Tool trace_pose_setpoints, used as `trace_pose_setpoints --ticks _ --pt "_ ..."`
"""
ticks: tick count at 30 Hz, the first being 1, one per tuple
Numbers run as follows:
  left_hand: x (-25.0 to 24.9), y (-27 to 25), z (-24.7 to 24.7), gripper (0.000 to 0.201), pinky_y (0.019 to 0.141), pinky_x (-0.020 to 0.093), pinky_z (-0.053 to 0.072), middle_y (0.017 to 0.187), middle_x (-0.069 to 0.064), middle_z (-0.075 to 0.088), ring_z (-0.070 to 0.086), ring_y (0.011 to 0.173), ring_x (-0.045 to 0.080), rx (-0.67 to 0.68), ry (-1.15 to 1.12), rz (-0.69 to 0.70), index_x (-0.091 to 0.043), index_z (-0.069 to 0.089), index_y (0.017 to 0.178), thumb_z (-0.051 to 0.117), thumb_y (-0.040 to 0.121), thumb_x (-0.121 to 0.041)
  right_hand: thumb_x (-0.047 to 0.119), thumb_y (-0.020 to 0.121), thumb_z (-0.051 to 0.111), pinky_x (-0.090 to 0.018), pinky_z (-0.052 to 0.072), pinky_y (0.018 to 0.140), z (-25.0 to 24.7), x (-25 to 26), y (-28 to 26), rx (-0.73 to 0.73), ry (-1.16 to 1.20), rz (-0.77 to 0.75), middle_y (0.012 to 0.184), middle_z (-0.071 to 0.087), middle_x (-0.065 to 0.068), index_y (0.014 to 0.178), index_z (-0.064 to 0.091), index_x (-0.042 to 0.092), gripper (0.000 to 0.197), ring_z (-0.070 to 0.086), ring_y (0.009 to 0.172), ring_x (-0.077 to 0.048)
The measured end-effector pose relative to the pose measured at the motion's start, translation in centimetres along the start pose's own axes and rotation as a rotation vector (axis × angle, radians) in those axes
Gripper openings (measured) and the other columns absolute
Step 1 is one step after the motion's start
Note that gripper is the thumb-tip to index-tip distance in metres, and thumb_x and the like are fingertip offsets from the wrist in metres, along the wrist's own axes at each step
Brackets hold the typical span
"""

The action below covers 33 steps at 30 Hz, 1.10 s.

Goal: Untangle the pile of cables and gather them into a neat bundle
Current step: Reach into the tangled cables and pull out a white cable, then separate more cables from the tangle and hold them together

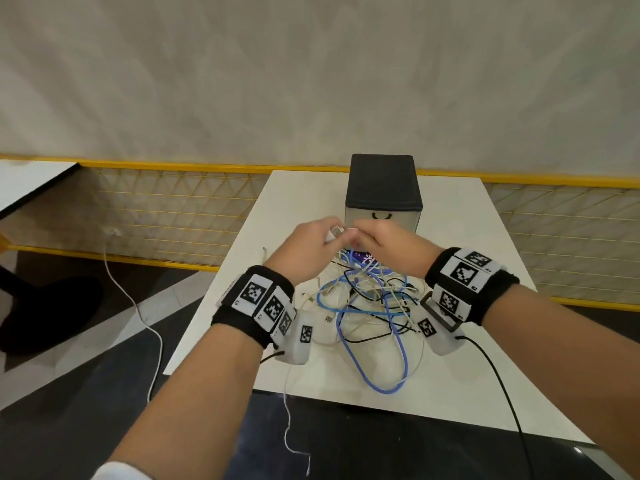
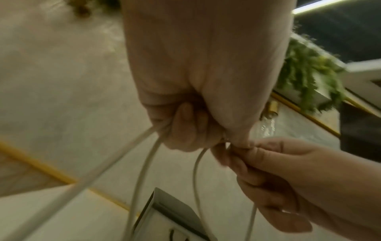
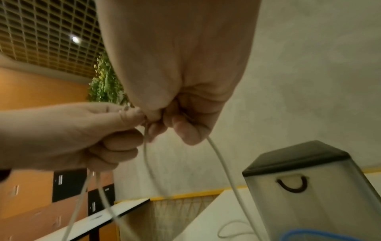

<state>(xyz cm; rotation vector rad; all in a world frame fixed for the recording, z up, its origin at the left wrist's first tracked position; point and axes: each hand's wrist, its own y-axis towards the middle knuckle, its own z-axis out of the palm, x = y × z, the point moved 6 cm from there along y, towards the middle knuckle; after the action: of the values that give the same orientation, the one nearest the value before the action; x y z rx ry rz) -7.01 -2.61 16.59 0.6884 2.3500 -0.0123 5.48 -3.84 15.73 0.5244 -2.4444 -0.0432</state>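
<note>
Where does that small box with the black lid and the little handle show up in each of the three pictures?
Head view: the box stands at the table's far end, just beyond both hands.
Left wrist view: only a corner of it shows at the bottom edge, behind white cables.
Right wrist view: it fills the lower right.
Shared landmark: its dark U-shaped handle.

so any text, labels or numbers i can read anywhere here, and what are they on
Purple label under the cables, behind the hands: white characters, perhaps "51" at its left, too blurred and covered to read.
Square tags on the left wristband: black-and-white code patterns; tiny corner marks too small to read.
Square tags on the right wristband: the same, unreadable.
Black panels with white stickers in the right wrist view: too blurred.
Nothing else carries text.
</note>
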Motion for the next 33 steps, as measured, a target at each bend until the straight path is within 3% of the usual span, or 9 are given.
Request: trace_pose_setpoints --ticks 5,8,10,13,16,18,21,29,33 --pt "1.1 0.2 -5.2 0.029 0.050 0.014 0.034 0.078 -0.005 0.059 0.049 0.049 -0.002 -0.462 -0.145 -0.080 -0.015 0.062 0.103 0.054 0.097 -0.042 0.022 0.103 0.036 -0.022 0.045 0.054 0.2 -3.6 -1.0 0.006 0.018 0.177 0.077 0.056 -0.003 0.099 0.055 0.005 0.026 0.052 0.060 -0.008" --pt "2.6 -0.9 -8.3 0.029 0.066 0.030 0.048 0.088 0.003 0.065 0.061 0.073 0.017 -0.660 -0.138 -0.153 -0.012 0.064 0.112 0.057 0.097 -0.036 0.018 0.103 0.031 -0.032 0.054 0.055 1.8 -6.4 -2.7 0.081 0.037 0.277 0.085 0.057 -0.008 0.099 0.053 0.009 0.024 0.060 0.073 -0.021" --pt "2.2 -1.3 -8.1 0.032 0.071 0.031 0.049 0.082 0.005 0.066 0.058 0.072 0.017 -0.625 -0.067 -0.117 -0.022 0.057 0.129 0.055 0.098 -0.030 0.017 0.103 0.031 -0.029 0.053 0.053 1.6 -6.4 -3.0 0.060 0.042 0.273 0.079 0.056 -0.005 0.096 0.054 0.011 0.025 0.058 0.067 -0.017" --pt "-0.5 -1.3 -4.2 0.054 0.058 0.021 0.042 0.050 -0.002 0.047 0.044 0.047 0.005 -0.295 0.000 0.031 -0.038 0.033 0.149 0.053 0.099 -0.036 0.023 0.103 0.035 -0.022 0.042 0.058 0.1 -4.0 -2.1 -0.003 -0.028 0.173 0.073 0.056 -0.002 0.095 0.058 0.010 0.027 0.050 0.061 -0.012" --pt "-1.4 -0.7 -0.1 0.037 0.065 0.026 0.045 0.080 0.002 0.070 0.056 0.065 0.009 -0.025 0.066 -0.001 -0.027 0.054 0.133 0.052 0.098 -0.043 0.023 0.102 0.040 -0.012 0.035 0.061 -1.7 -0.9 -1.0 -0.105 -0.082 0.008 0.075 0.053 0.008 0.087 0.056 0.015 0.023 0.046 0.066 -0.001" --pt "-1.2 -0.4 -0.2 0.022 0.061 0.030 0.044 0.081 0.003 0.070 0.056 0.062 0.014 -0.087 0.065 -0.024 -0.021 0.064 0.100 0.051 0.099 -0.040 0.022 0.101 0.041 -0.011 0.034 0.061 -2.5 -0.2 -0.8 -0.144 -0.088 -0.011 0.074 0.047 0.014 0.089 0.056 0.019 0.020 0.046 0.069 0.000" --pt "-0.7 -0.8 -2.8 0.025 0.044 0.018 0.030 0.052 -0.007 0.045 0.037 0.039 0.005 -0.221 -0.014 -0.034 -0.020 0.061 0.082 0.055 0.098 -0.039 0.022 0.101 0.041 -0.019 0.034 0.064 -1.8 -0.7 -1.5 -0.053 -0.135 0.033 0.076 0.048 0.012 0.094 0.062 0.010 0.025 0.047 0.070 -0.001" --pt "0.2 -4.1 -8.2 0.012 0.049 0.009 0.033 0.077 -0.014 0.051 0.046 0.053 -0.004 -0.401 -0.254 -0.060 -0.017 0.064 0.093 0.064 0.094 -0.029 0.011 0.101 0.036 -0.035 0.059 0.059 4.6 5.2 -4.5 0.404 0.427 0.157 0.094 0.065 -0.017 0.118 0.046 0.011 0.019 0.071 0.083 -0.030" --pt "0.5 -6.3 -8.8 0.013 0.041 0.013 0.027 0.064 -0.005 0.047 0.034 0.042 0.003 -0.361 -0.294 -0.085 -0.014 0.063 0.095 0.062 0.096 -0.027 0.027 0.100 0.045 -0.040 0.060 0.072 9.9 7.3 -7.0 0.790 0.129 0.034 0.105 0.068 -0.010 0.121 0.058 0.010 0.030 0.068 0.086 -0.018"
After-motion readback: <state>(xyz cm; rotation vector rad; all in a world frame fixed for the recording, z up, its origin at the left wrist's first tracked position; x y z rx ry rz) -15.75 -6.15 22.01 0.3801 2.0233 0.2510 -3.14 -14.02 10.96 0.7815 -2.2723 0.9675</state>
